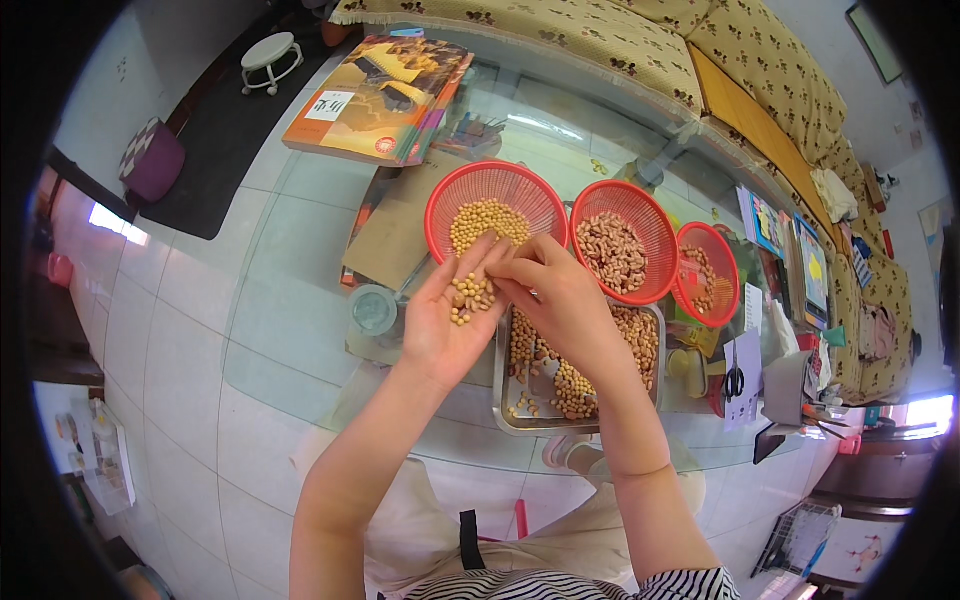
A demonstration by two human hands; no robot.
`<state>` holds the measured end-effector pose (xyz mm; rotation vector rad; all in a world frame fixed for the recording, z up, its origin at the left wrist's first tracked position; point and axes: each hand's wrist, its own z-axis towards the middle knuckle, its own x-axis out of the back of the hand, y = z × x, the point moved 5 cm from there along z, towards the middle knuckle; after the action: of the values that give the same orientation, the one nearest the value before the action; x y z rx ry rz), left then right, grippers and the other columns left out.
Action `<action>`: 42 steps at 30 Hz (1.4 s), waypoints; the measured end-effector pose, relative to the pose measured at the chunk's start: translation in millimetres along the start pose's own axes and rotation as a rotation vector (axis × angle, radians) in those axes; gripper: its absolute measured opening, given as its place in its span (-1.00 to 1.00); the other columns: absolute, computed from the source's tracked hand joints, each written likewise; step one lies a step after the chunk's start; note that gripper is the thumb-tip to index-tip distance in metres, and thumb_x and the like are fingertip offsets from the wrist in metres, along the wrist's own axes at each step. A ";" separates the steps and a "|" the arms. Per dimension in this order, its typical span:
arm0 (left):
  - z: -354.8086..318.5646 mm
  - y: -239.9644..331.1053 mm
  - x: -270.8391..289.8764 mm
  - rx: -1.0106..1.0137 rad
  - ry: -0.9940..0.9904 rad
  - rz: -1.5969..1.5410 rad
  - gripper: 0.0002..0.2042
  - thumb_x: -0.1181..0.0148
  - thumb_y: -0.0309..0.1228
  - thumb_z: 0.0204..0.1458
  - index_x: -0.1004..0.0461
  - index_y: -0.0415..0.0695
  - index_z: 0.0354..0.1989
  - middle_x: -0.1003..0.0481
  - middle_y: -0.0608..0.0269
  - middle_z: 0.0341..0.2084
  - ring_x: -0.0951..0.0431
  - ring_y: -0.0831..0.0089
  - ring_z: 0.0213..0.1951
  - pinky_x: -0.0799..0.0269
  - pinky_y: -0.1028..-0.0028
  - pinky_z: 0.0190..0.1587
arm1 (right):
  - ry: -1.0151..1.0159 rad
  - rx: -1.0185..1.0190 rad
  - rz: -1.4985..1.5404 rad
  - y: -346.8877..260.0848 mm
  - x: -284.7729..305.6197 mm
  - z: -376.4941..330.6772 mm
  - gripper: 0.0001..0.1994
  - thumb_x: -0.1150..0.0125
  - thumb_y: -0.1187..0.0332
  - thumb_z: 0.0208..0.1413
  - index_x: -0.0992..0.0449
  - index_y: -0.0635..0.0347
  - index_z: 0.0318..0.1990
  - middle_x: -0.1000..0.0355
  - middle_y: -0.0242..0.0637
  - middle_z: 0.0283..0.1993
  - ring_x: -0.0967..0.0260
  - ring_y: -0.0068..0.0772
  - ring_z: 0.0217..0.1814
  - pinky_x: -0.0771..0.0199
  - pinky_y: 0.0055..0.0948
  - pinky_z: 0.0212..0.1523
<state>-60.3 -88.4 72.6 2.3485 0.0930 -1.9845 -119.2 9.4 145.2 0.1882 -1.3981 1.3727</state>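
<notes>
My left hand (437, 335) is turned palm up, slightly cupped, with a small heap of yellow soybeans (470, 297) in it. Over that palm, the thumb and fingers of my right hand (565, 300) are pinched together; whatever they grip is hidden. Just beyond my fingertips stands a red plastic basket (440, 205) with soybeans at its bottom. To its right, a second red basket (652, 228) holds pinkish-brown speckled beans, and a smaller red basket (728, 268) contains paler brown ones. Partly under my right forearm lies a metal tray (500, 395) of mixed beans.
Books (375, 100) are stacked at the far left of the glass table (290, 290). Near the left basket sits a round translucent container (374, 310). On the right are scissors (735, 380), small jars and papers. A patterned sofa (560, 40) runs along the far side.
</notes>
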 end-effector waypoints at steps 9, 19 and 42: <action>-1.3 -1.5 0.1 0.030 0.022 -0.030 -0.51 0.40 -0.28 0.35 -0.02 -0.34 0.36 -0.11 -0.08 0.35 -0.08 0.20 0.39 -0.01 0.23 0.40 | 0.231 -0.167 -0.048 9.7 8.4 0.4 -0.77 -0.22 0.46 0.09 -0.45 0.21 -0.08 -0.41 -0.14 -0.22 -0.46 -0.08 -0.22 -0.49 -0.25 -0.24; -2.3 1.0 -4.1 0.006 0.002 0.029 -0.49 0.44 -0.26 0.35 -0.02 -0.32 0.37 -0.10 -0.05 0.36 -0.11 0.23 0.38 0.02 0.22 0.40 | 0.005 -0.051 0.049 -8.2 1.4 -0.8 -0.84 -0.30 0.42 0.04 -0.49 0.24 -0.26 -0.38 -0.18 -0.29 -0.47 -0.15 -0.26 -0.48 -0.27 -0.29; -1.4 0.2 3.6 0.011 0.000 0.051 -0.51 0.42 -0.28 0.36 -0.03 -0.29 0.38 -0.13 0.00 0.34 -0.09 0.27 0.38 -0.02 0.26 0.40 | -0.056 -0.061 0.096 -14.7 -3.6 -1.2 -0.86 -0.22 0.48 0.08 -0.47 0.28 -0.21 -0.36 -0.12 -0.20 -0.44 -0.04 -0.21 -0.46 -0.22 -0.24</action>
<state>-58.3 -88.5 69.3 2.3329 0.0213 -1.9674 -106.3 3.7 151.0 0.1213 -1.5104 1.4101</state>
